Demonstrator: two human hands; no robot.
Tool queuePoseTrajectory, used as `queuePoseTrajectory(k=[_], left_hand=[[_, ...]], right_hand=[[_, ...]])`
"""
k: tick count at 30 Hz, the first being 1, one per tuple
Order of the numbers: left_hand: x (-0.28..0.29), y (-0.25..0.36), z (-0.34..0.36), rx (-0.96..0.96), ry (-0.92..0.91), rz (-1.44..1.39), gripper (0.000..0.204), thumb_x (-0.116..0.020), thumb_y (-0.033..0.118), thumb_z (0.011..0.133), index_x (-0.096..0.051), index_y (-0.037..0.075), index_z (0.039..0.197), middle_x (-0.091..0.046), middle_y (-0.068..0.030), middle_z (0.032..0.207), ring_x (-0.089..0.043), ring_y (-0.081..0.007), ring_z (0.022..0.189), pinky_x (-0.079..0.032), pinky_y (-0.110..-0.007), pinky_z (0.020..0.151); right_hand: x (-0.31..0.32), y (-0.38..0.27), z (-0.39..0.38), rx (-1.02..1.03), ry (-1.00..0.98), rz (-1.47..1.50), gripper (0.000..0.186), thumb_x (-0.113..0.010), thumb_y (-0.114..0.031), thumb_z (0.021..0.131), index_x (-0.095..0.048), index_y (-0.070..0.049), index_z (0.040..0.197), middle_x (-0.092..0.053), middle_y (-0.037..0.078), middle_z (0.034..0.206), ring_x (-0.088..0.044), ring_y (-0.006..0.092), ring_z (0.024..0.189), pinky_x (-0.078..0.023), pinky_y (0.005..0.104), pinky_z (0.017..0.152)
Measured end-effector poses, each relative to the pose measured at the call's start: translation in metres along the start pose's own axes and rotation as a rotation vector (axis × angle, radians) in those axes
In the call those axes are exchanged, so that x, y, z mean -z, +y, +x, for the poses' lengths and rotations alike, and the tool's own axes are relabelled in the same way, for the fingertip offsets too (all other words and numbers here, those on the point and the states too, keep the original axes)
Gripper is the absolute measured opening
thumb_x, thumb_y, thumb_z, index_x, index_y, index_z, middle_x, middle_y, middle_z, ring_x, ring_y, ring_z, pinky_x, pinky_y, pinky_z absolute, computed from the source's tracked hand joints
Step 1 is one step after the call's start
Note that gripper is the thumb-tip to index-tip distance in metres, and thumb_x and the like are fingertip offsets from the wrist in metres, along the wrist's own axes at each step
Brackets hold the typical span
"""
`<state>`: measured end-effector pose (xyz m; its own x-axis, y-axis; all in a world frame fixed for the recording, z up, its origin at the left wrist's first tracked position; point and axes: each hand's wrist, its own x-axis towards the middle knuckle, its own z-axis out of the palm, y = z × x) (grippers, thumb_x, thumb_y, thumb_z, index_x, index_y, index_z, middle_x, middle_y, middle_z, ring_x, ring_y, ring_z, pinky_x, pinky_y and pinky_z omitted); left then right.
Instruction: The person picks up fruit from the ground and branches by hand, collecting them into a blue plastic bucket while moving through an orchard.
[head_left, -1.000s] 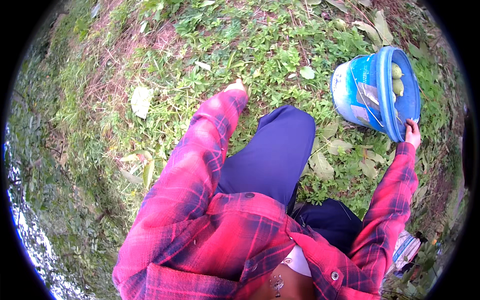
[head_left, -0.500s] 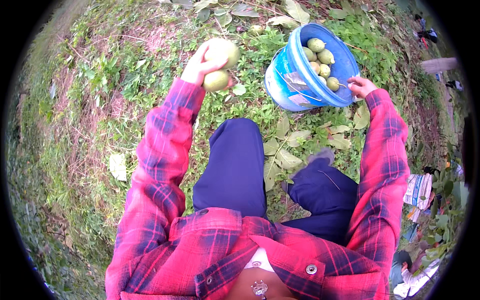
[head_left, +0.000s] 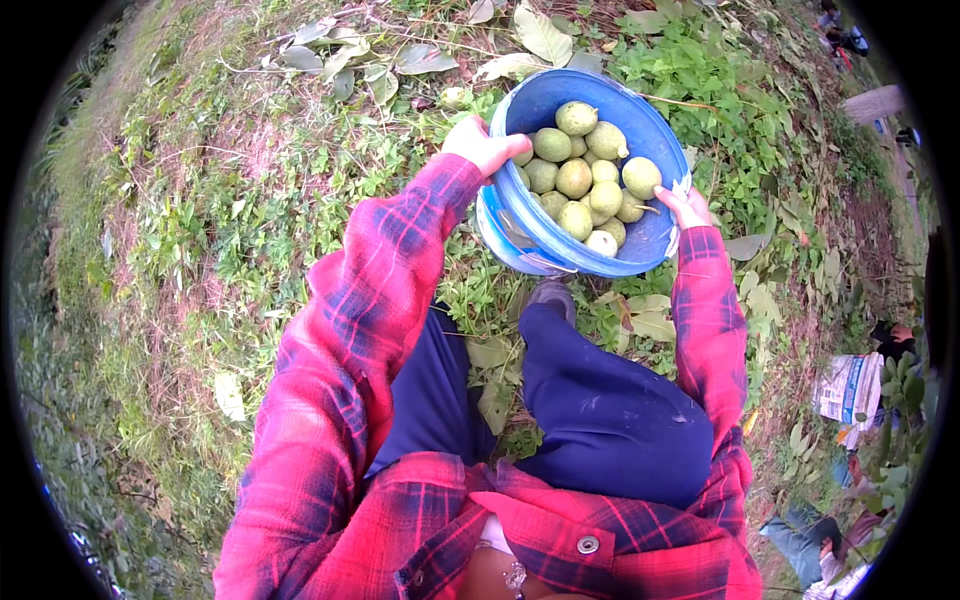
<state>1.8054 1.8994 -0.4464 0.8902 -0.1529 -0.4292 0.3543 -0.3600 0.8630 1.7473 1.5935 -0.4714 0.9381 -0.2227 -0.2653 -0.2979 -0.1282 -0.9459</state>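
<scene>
A blue bucket (head_left: 514, 221) is tilted toward me on the grassy ground, its open mouth facing up at me. Inside lies a heap of round, speckled yellow-green fruits (head_left: 573, 179). At its left rim is my left hand (head_left: 480, 147), closed on the edge with the thumb hooked over into the mouth; most of its fingers are hidden. My right hand (head_left: 688, 207) grips the right rim, thumb inside, close to one larger-looking fruit (head_left: 641, 177).
Dry, fallen leaves (head_left: 542, 36) lie beyond the bucket, and more leaves (head_left: 652, 316) are near my foot (head_left: 552, 296). To the right lies a white and blue printed sack (head_left: 848, 388). Part of another person (head_left: 805, 540) shows at lower right.
My left hand has let go of the two fruits it held and moved right onto the bucket rim. The bucket has shifted left and tilted toward me; more fruits show inside it.
</scene>
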Motion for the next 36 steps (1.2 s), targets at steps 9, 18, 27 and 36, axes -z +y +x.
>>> queuePoseTrajectory(k=[9, 18, 27, 36], left_hand=[[0.098, -0.062, -0.066, 0.001, 0.289, -0.281, 0.021, -0.041, 0.007, 0.055, -0.053, -0.001, 0.07, -0.05, -0.0009, 0.061, -0.04, -0.0061, 0.049, -0.032, -0.017, 0.047], [0.277, -0.188, -0.093, 0.252, 0.682, 0.298, 0.007, -0.049, 0.011, 0.06, -0.049, 0.004, 0.061, -0.048, -0.0009, 0.057, -0.043, -0.0086, 0.051, -0.035, -0.021, 0.05], [0.272, -0.191, -0.103, 0.301, 0.792, 0.239, 0.013, -0.052, 0.01, 0.057, -0.055, 0.002, 0.067, -0.053, -0.0014, 0.062, -0.046, -0.0096, 0.055, -0.036, -0.021, 0.056], [0.262, -0.18, -0.096, 0.336, 0.841, 0.261, 0.016, -0.057, 0.012, 0.055, -0.057, 0.001, 0.068, -0.055, -0.0028, 0.064, -0.048, -0.0116, 0.058, -0.038, -0.023, 0.059]], right_hand=[[-0.1, -0.067, -0.004, 0.405, -0.109, -0.048, 0.024, -0.058, -0.017, 0.062, -0.047, 0.002, 0.071, -0.05, 0.007, 0.063, -0.048, 0.0109, 0.057, -0.039, 0.0241, 0.05], [-0.219, -0.014, 0.061, 0.024, -0.982, 0.199, 0.021, -0.056, -0.021, 0.067, -0.054, -0.001, 0.074, -0.054, 0.009, 0.066, -0.053, 0.0171, 0.06, -0.042, 0.0271, 0.055], [0.007, 0.089, 0.23, 0.356, 0.367, -1.117, 0.06, -0.063, -0.029, 0.056, -0.037, -0.009, 0.107, -0.034, 0.011, 0.114, -0.041, 0.0298, 0.096, -0.033, 0.0363, 0.082], [0.002, 0.099, 0.102, 0.527, -0.276, -1.222, 0.037, -0.044, -0.001, 0.062, -0.042, -0.012, 0.097, -0.042, 0.009, 0.093, -0.044, 0.0276, 0.082, -0.04, 0.0362, 0.068]])
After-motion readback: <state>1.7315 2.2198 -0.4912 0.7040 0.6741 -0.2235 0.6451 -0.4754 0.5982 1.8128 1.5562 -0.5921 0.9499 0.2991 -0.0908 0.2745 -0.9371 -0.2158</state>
